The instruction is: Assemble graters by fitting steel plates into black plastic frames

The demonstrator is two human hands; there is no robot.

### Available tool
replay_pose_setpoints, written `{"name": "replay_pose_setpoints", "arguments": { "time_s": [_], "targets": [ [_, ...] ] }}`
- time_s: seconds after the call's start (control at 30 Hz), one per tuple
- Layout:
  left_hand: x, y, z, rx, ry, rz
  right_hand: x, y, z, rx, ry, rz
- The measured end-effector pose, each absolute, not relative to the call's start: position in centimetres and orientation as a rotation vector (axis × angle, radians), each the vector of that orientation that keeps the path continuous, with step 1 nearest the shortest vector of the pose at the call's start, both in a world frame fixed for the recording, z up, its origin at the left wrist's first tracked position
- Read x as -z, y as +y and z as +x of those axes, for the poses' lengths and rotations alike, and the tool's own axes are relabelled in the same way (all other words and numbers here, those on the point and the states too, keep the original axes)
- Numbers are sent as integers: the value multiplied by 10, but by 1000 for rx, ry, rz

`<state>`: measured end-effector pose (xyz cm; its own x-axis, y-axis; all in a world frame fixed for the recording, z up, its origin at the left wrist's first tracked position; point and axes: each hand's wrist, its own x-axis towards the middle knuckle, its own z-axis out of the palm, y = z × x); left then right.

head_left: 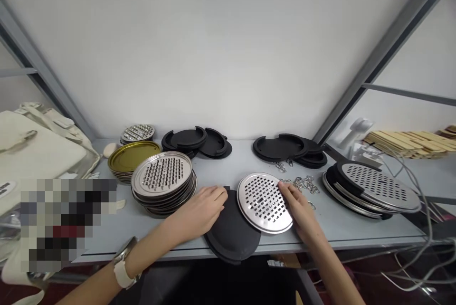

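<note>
My right hand (297, 205) grips a round metal grater plate (261, 205) by its right edge, thumb along the rim. The plate is silver, with rows of slots, and tilts above the table. Just left of it and partly under it is a black round plastic holder (233, 233), which reaches over the table's front edge. My left hand (206, 207) is closed at the holder's upper left edge, its fingers curled on the rim; the fingertips are partly hidden. Beside my left hand stands a stack of silver grater plates (164, 176).
Gold lids (133, 155) are stacked at the left. Black holders (188, 138) lie along the wall, with more black holders (281, 148) to the right. Small metal hooks (306, 184) lie behind my right hand. Plates stacked with holders (374, 188) stand far right, near loose cables (423, 214).
</note>
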<state>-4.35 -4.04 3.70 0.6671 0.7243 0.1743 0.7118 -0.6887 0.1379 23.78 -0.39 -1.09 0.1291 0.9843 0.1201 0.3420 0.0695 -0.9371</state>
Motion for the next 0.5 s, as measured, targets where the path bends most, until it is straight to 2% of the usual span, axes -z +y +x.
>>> {"name": "replay_pose_setpoints", "arguments": {
  "time_s": [0.17, 0.3, 0.5],
  "targets": [
    [-21, -47, -49, -640, 1354, 2620, 4, -17, 228, -1102, -1270, -1501],
    [-9, -49, -45, -708, 1432, 2491, 0, -25, 224, -1238, -1297, -1497],
    [0, -53, -21, -719, 1566, 2329, 6, -31, 221, -1052, -1616, -1484]
  ]
}}
